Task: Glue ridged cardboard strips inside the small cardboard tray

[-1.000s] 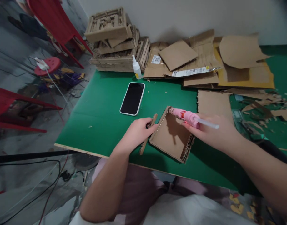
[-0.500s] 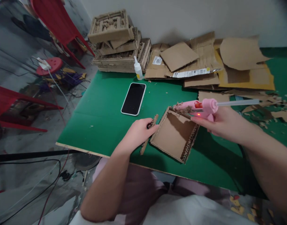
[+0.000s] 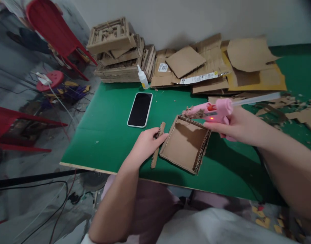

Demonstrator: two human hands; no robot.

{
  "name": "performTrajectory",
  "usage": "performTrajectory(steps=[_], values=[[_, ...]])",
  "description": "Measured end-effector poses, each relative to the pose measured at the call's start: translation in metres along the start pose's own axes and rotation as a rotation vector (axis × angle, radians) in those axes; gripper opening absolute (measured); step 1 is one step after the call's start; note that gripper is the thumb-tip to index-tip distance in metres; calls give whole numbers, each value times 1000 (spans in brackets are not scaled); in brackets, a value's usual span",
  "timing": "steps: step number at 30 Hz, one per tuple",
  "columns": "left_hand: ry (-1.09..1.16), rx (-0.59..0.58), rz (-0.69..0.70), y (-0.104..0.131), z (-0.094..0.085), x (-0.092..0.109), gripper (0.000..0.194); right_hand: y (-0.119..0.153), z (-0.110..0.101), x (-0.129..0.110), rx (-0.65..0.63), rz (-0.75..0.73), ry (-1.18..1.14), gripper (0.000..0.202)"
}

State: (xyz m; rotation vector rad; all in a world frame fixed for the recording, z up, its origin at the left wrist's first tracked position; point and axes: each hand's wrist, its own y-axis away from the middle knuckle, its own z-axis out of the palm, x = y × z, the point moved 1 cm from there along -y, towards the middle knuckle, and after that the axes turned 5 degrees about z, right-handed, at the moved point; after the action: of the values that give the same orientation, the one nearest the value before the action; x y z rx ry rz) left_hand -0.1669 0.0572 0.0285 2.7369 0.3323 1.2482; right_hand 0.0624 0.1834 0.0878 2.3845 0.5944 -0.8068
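Observation:
A pink glue gun (image 3: 223, 107) with a clear glue stick out of its back is gripped in my right hand (image 3: 236, 127). Its nozzle, crusted with brown bits, points left over the far edge of a shallow cardboard tray (image 3: 184, 140). Between the thumb and fingers of my left hand (image 3: 150, 140) is a narrow cardboard strip (image 3: 155, 157), upright along the tray's left side. Corrugated edges show inside the tray's right wall. Whether the nozzle touches the tray, I cannot tell.
Left of the tray lies a phone (image 3: 140, 110), with a white glue bottle (image 3: 143, 78) behind it. Stacked cardboard frames (image 3: 117, 61) and flat cardboard sheets (image 3: 186, 62) line the wall. Cardboard scraps (image 3: 300, 117) lie at the right. Red chairs (image 3: 54, 27) stand left of the table.
The whole view has shifted a little, moving most things slightly left. The glue gun's back end is tipped up a bit more. Both hands keep their holds.

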Motion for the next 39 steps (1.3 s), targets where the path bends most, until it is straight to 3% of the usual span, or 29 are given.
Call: performTrajectory(steps=[7,14,39], values=[[158,116,-34,-2,-3,7,35,-14,12,2,-14,42,159,43],[72,45,-49,-2,4,5,30,-14,11,-3,-36,32,129,38],[-9,50,-39,-3,6,2,29,-14,22,3,-52,13,113,45]])
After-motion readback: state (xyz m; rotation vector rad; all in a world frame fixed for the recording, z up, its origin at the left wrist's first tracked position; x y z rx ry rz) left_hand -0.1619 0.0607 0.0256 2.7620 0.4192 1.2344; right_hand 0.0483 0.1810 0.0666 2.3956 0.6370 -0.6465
